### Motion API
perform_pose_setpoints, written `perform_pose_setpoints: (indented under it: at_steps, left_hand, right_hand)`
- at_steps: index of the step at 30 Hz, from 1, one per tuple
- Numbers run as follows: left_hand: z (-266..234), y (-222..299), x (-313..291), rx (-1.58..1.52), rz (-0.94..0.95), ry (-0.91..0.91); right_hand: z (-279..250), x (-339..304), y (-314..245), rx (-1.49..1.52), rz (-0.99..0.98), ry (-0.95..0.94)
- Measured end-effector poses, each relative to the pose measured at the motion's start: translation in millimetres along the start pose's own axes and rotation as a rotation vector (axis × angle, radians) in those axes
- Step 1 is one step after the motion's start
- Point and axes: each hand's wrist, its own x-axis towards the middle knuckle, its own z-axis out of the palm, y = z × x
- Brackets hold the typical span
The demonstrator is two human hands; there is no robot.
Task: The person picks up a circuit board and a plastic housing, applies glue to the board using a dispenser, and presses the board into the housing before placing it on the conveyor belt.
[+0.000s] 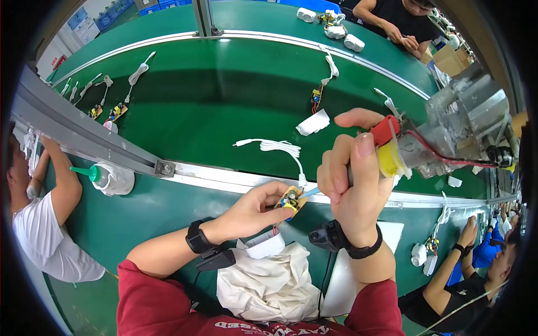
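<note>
Circuit board (pixel 290 203): one, tan, with yellow and blue components; held over the near tabletop (pixel 179 210), close to the metal rail (pixel 224 177).
Left hand (pixel 246 213): grip clamped on the circuit board, thumb on the near side.
Right hand (pixel 358 179): raised, grip wrapped around the hand tool.
Hand tool (pixel 443 134): one, translucent body, yellow band, red part on top.
Light-blue tip (pixel 311 192): extends from the right fist to the board's right edge; whether it touches, cannot tell.
White cable (pixel 280 147): one, bundled on the green belt (pixel 213 123), its near end just beside the board.
White shell (pixel 265 245): one, on the person's side of the board, red wires between them.
Pale cloth (pixel 269 283): crumpled, before the person's chest.
Squeeze bottle (pixel 115 179): white, green nozzle, at left on the tabletop.
Second board (pixel 316 98): on the belt, farther off, white casing (pixel 313 122) near it.
</note>
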Motion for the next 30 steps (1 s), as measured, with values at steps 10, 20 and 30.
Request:
perform_pose_setpoints:
  at_steps: [10, 20, 30]
  left_hand:
    - [-6, -9, -1, -0.017, 0.155, -0.06]
    - [-17, -16, 0, -0.075, 0.151, -0.095]
    - [-19, -16, 0, -0.122, 0.152, -0.109]
  right_hand:
    - [3, 1, 9, 0.026, 0.03, 0.004]
    - [8, -3, 25, 0.016, 0.029, -0.09]
    - [14, -5, 26, 0.032, 0.064, -0.035]
